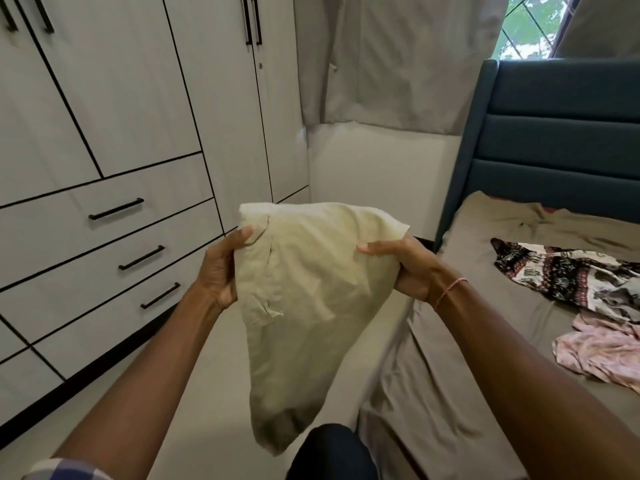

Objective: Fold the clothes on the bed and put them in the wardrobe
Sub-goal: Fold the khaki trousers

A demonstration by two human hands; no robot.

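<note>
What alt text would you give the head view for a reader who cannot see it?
The left hand and right hand grip a folded cream garment by its sides, between a closed white wardrobe and a bed. A patterned garment and a pink garment lie crumpled on the bed.

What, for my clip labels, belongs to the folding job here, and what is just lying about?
Job: cream garment, gripped by left hand and right hand; patterned garment and pink garment on the bed; wardrobe.
Just there: curtain, headboard, window.
</note>
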